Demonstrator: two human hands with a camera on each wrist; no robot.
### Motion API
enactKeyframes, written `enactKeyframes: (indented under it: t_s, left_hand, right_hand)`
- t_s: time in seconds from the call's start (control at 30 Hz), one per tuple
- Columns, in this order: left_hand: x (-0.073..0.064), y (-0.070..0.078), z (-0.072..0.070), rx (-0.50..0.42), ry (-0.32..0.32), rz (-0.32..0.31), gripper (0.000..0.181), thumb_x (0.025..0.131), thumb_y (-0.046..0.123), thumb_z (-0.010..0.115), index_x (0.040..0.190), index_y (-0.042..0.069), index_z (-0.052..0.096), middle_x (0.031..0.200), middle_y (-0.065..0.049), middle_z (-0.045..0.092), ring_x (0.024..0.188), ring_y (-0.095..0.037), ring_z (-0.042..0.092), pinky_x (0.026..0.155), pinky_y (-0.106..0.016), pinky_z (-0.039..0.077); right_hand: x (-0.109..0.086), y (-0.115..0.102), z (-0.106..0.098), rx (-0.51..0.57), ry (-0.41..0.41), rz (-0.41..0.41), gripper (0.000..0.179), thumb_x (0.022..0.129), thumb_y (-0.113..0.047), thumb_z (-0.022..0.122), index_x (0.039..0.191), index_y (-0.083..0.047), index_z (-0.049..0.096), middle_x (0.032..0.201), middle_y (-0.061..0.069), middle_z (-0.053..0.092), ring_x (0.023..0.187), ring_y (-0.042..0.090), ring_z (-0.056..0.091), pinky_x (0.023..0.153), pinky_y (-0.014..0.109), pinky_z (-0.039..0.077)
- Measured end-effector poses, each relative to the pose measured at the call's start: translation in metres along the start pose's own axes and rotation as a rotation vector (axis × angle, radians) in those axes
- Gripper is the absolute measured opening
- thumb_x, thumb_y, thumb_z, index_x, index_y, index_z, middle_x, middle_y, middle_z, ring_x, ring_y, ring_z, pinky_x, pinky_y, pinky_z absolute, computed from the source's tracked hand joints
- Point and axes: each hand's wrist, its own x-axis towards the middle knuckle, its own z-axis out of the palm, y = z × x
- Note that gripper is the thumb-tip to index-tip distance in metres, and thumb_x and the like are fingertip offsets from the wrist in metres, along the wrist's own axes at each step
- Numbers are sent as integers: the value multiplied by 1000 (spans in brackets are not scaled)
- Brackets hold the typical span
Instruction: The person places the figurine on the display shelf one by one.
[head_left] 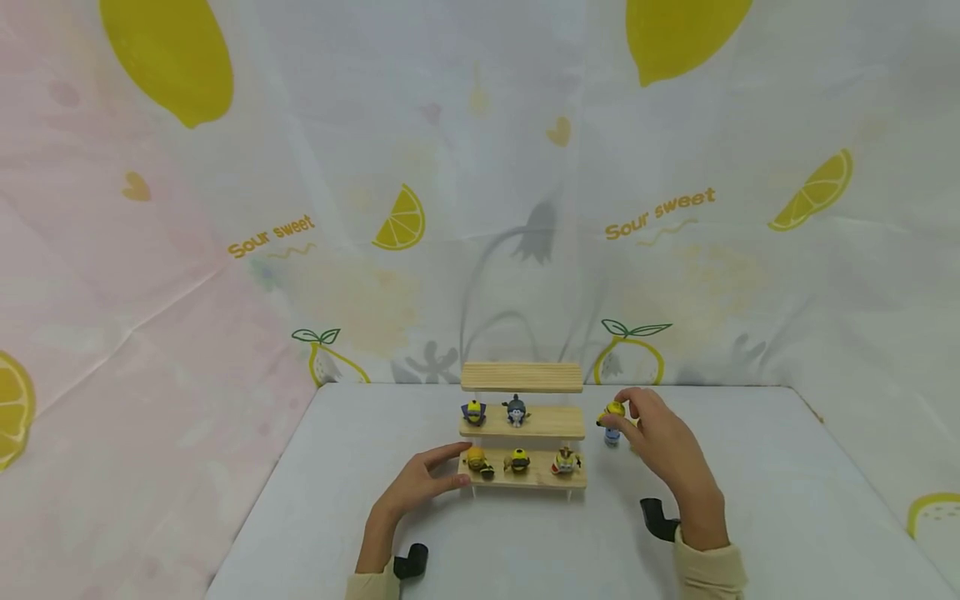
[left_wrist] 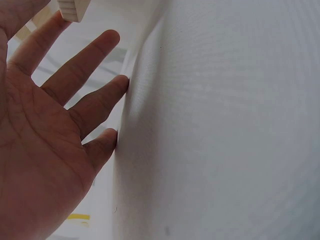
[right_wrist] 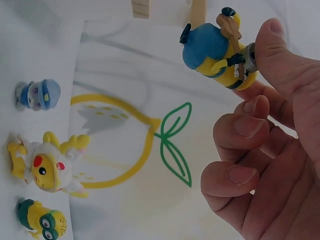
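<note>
Between thumb and index finger my right hand point(head_left: 666, 437) pinches a small yellow minion figurine point(right_wrist: 215, 57) with blue overalls and a brown guitar-like piece, held above the table right of the shelf. My left hand point(head_left: 422, 482), fingers spread and mostly straight, touches the left end of the lowest board of a three-tier wooden display shelf point(head_left: 525, 477). That board bears an orange-topped figurine point(head_left: 476, 457), a yellow-and-black figurine point(head_left: 517, 461) and a yellow-and-white figurine point(head_left: 565, 461). On the middle board stand a purple-caped figurine point(head_left: 473, 412) and a grey figurine point(head_left: 516, 411).
In the right wrist view a blue-capped figurine point(right_wrist: 40, 95), a Pikachu figurine in white point(right_wrist: 47, 167) and a goggled minion figurine point(right_wrist: 42, 220) stand on the white table point(head_left: 330, 500). A lemon-print cloth point(head_left: 480, 167) hangs behind. The shelf's top board point(head_left: 521, 377) bears no figurines.
</note>
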Motion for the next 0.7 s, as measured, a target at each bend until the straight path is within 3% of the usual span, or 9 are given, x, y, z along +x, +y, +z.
enactKeyframes:
  t_s: [0.27,0.7]
  left_hand:
    - [-1,2,-1,-2,-4,-12,56,87,37,76,138,22,60,140,4,56,139,-29,39,113,-55,30]
    - [-1,0,0,18,5,13,55,88,38,76,138,20,60,140,3,57,138,-31,40,111,-57,31]
  right_hand:
    - [11,-9,9,1,1,-50,39,90,-36,72,114,-7,60,107,6,60,90,22,56,71,38,50]
    - [24,-22,25,-4,-44,-93,39,90,-37,72,113,-9,59,104,5,58,83,19,55,65,33,48]
